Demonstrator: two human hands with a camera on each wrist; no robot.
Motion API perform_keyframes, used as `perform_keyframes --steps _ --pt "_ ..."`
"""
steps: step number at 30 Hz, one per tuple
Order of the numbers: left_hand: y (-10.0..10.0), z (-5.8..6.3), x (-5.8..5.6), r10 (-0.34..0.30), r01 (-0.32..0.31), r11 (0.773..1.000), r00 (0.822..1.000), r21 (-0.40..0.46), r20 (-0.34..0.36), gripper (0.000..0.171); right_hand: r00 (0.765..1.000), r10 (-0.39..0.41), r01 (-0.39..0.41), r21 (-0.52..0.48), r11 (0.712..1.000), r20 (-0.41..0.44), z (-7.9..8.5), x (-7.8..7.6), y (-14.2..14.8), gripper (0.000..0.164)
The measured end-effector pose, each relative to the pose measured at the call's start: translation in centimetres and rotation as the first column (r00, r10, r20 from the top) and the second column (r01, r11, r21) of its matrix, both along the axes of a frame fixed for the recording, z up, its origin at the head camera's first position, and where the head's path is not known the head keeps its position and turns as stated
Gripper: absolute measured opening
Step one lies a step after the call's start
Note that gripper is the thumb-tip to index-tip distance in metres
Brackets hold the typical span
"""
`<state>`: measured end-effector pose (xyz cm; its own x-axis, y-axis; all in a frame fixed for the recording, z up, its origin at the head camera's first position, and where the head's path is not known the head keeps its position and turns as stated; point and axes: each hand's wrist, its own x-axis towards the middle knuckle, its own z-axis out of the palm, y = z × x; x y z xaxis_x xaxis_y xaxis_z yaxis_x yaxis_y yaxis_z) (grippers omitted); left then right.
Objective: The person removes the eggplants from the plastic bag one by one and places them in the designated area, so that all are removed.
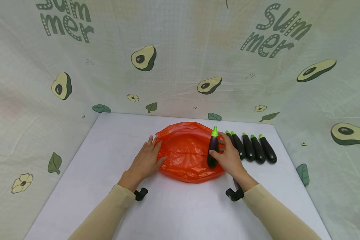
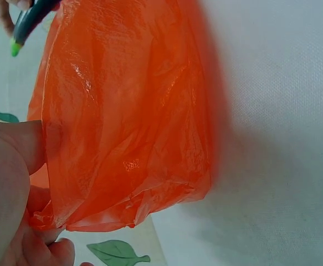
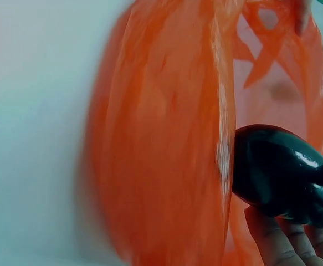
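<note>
A red plastic bag (image 1: pixel 183 150) stands with its mouth spread wide on the white table. My left hand (image 1: pixel 148 158) holds the bag's left rim; in the left wrist view the thumb (image 2: pixel 22 141) reaches behind the film and the other fingers bend below it. In my right hand (image 1: pixel 228 155) is a dark eggplant (image 1: pixel 213 151) with a bright green cap, gripped upright over the right part of the bag's mouth. From the right wrist, the eggplant's glossy round end (image 3: pixel 277 166) shows at the bag's opening, partly behind the near rim.
Several more eggplants (image 1: pixel 259 151) lie in a row right of the bag, green caps toward the back; my right hand partly covers the nearest ones. A cloth printed with avocados (image 1: pixel 208 85) hangs behind and beside the white table (image 1: pixel 105 143).
</note>
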<state>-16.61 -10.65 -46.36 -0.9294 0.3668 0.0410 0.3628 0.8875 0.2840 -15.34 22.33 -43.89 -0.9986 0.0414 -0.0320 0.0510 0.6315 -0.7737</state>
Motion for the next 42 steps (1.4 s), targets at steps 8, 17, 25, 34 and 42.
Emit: perform_keyframes --steps 8,17,25,34,42 --pt "0.0 -0.1 0.1 -0.004 0.004 1.0 1.0 0.008 0.008 0.081 1.0 -0.021 0.02 0.078 0.997 0.01 0.8 1.0 3.5 0.086" --pt "0.1 -0.2 0.1 -0.002 0.002 1.0 1.0 0.003 0.015 0.082 0.998 -0.061 0.062 0.155 0.986 -0.007 1.8 2.7 7.5 0.088" --pt "0.0 -0.3 0.2 0.009 -0.009 1.0 1.0 0.006 0.014 0.081 0.999 -0.042 0.043 0.253 0.967 -0.011 1.2 3.9 11.3 0.088" --pt "0.0 -0.3 0.0 0.004 -0.004 1.0 1.0 0.0 0.022 0.081 0.995 -0.005 -0.03 0.338 0.941 0.103 -1.2 5.0 13.9 0.084" --pt "0.0 -0.4 0.0 0.015 -0.015 1.0 0.999 -0.002 0.028 0.081 0.981 -0.01 -0.059 0.352 0.934 0.192 -2.6 5.0 14.4 0.084"
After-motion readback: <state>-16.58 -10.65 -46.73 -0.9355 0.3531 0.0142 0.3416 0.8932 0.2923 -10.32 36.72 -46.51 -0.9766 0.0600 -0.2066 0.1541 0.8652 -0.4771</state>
